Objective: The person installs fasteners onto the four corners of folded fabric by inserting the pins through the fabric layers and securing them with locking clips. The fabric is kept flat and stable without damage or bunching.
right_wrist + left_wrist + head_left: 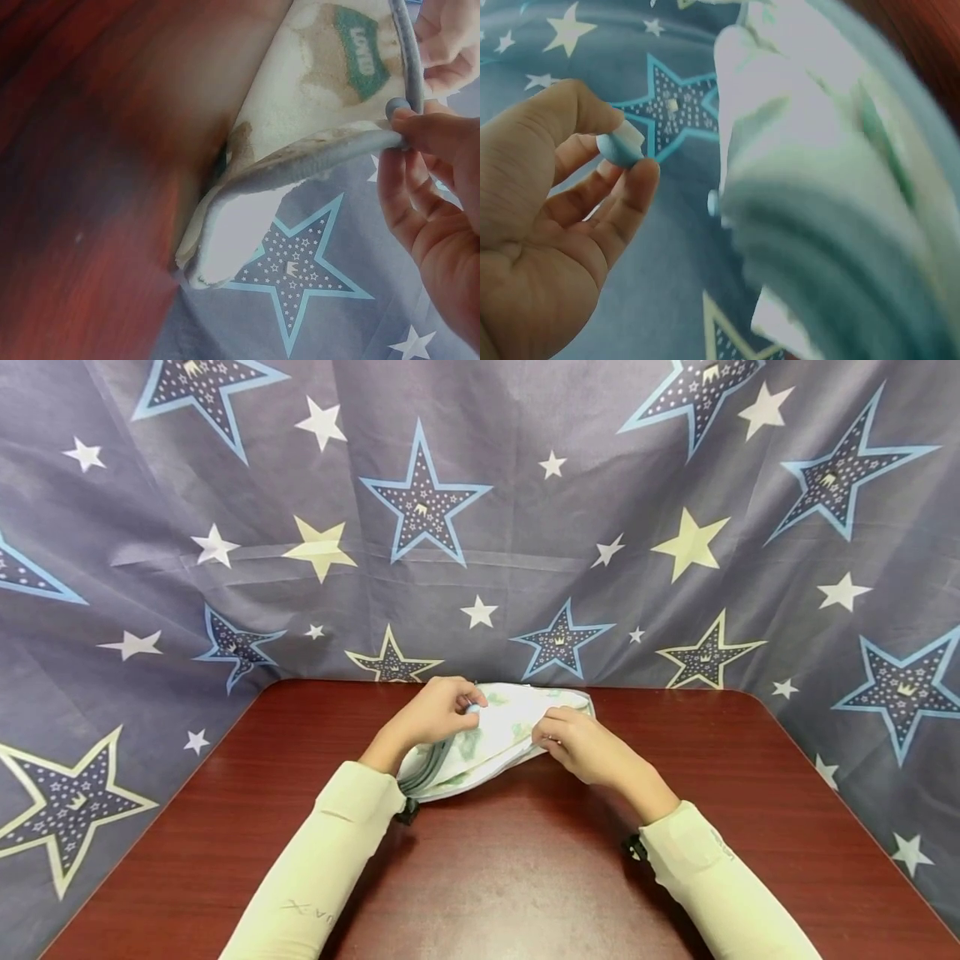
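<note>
A cloth bib (498,727) with a white and green print and grey edging stands partly upright between my hands. It shows folded in the right wrist view, with the word LOVED on a green patch (361,56). My left hand (438,710) pinches a small light-blue and white piece (622,144) between thumb and fingertip; whether it joins the bib I cannot tell. A small round snap (713,202) sits on the bib's near edge there. With thumb and forefinger, my right hand (442,172) pinches the grey-edged border, beside a round grey snap (398,107).
Beneath the bib is a dark red-brown table (510,877), whose back edge lies just behind it. A grey curtain (480,560) printed with stars hangs behind the table and along both sides.
</note>
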Action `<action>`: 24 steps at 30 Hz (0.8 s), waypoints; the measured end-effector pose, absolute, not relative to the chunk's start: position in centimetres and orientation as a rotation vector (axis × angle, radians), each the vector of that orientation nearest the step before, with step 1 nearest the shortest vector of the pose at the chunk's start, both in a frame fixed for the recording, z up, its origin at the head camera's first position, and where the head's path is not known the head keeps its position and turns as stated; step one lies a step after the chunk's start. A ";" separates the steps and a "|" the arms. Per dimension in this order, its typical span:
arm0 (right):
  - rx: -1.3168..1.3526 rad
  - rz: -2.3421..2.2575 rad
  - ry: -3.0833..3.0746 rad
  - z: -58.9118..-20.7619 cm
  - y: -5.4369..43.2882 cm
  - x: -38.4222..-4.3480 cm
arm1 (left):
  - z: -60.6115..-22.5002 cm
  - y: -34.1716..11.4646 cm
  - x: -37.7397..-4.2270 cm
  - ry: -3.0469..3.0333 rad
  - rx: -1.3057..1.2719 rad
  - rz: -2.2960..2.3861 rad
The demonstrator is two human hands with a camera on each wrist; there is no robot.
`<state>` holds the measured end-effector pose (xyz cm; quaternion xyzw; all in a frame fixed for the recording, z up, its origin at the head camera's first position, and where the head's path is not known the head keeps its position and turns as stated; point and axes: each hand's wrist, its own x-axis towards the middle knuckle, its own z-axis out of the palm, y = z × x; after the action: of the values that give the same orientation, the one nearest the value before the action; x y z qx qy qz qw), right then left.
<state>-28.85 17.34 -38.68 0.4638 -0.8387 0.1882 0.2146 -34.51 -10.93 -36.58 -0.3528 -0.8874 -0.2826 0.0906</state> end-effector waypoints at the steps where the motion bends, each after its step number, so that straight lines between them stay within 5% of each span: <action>1: 1.286 0.522 -2.328 -38.7 17.4 -28.8 | -36.7 -10.5 -34.6 -2.644 -1.035 -0.878; 24: 1.296 0.522 -2.314 -38.6 17.5 -29.1 | -39.5 -5.9 -34.7 -2.584 -0.973 -1.518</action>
<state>-29.13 17.53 -38.64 0.4681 -0.8355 0.1884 0.2174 -34.75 -5.95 -39.48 -0.3088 -0.8200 -0.4819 -0.0046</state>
